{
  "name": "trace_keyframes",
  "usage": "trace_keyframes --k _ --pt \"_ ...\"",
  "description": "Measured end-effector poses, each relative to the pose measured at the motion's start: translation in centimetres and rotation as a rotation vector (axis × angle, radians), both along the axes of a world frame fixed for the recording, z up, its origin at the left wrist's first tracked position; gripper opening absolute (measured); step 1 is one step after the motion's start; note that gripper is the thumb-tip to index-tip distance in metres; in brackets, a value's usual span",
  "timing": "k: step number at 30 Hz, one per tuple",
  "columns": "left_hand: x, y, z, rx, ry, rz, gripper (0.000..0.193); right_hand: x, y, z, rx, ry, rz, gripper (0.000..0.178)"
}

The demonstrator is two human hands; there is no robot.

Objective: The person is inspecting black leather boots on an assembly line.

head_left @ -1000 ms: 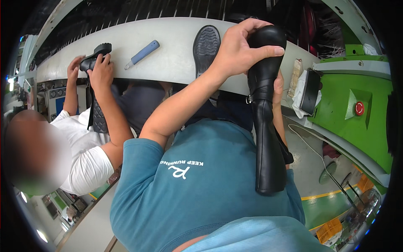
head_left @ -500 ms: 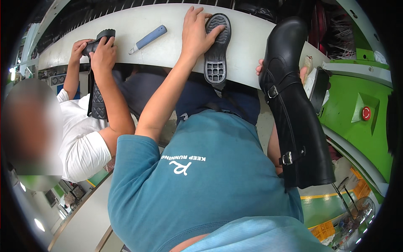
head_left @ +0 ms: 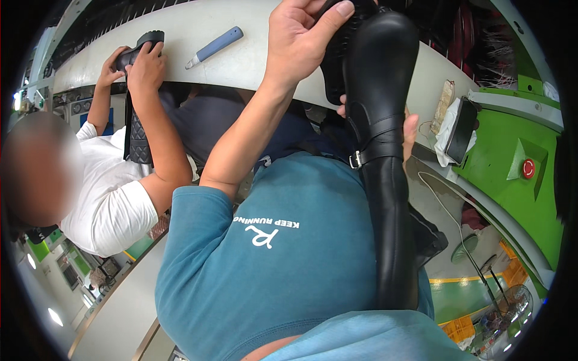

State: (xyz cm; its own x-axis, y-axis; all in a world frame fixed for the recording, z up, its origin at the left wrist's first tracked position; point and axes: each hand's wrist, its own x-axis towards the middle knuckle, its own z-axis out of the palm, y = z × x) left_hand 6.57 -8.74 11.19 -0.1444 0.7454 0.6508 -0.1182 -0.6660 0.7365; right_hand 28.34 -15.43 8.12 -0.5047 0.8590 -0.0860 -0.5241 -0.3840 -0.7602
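Note:
My left hand (head_left: 299, 43) grips a black rubber shoe sole (head_left: 335, 75), its thumb across the upper part. The sole stands close along the left side of a tall black boot (head_left: 380, 66); whether the two touch is hard to see. From behind, my right hand (head_left: 410, 133) is wrapped round the boot near its ankle, with fingertips showing on both sides. A buckled strap crosses the ankle, and the long shaft lies over my torso toward the lower edge. Most of my right hand is hidden by the boot.
A blue-handled tool (head_left: 218, 46) with a short metal tip lies on the white worktable (head_left: 253, 24). At left, a co-worker holds another black boot (head_left: 139, 135). On the right is a green machine (head_left: 506, 144) with a red button (head_left: 528, 169); a standing fan (head_left: 506, 325) is lower right.
My left hand has lifted the sole off the table and carried it right, beside the boot. My right hand has brought the boot leftward, its shaft now more upright across my torso.

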Motion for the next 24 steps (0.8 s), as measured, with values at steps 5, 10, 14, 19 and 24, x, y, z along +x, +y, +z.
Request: trace_keyframes --k 5,10,14,19,24 --pt "0.9 -3.8 2.7 -0.404 -0.170 -0.059 0.047 -0.3 -0.2 -0.9 0.207 -0.144 0.062 0.116" --pt "1.6 -5.0 4.5 -0.411 -0.097 -0.025 0.064 -0.6 -0.5 -0.4 0.257 -0.198 0.082 0.117" --pt "1.8 -5.3 4.7 -0.401 -0.078 0.002 0.062 -0.6 -0.6 -0.4 0.249 -0.227 0.084 0.118" --pt "1.9 -5.5 4.7 -0.404 -0.082 0.007 0.060 -0.5 -0.9 -0.5 0.217 -0.225 0.075 0.119" --pt "1.9 -5.7 4.8 -0.415 -0.095 0.004 0.060 -0.6 -1.0 0.0 0.220 -0.221 0.084 0.120"
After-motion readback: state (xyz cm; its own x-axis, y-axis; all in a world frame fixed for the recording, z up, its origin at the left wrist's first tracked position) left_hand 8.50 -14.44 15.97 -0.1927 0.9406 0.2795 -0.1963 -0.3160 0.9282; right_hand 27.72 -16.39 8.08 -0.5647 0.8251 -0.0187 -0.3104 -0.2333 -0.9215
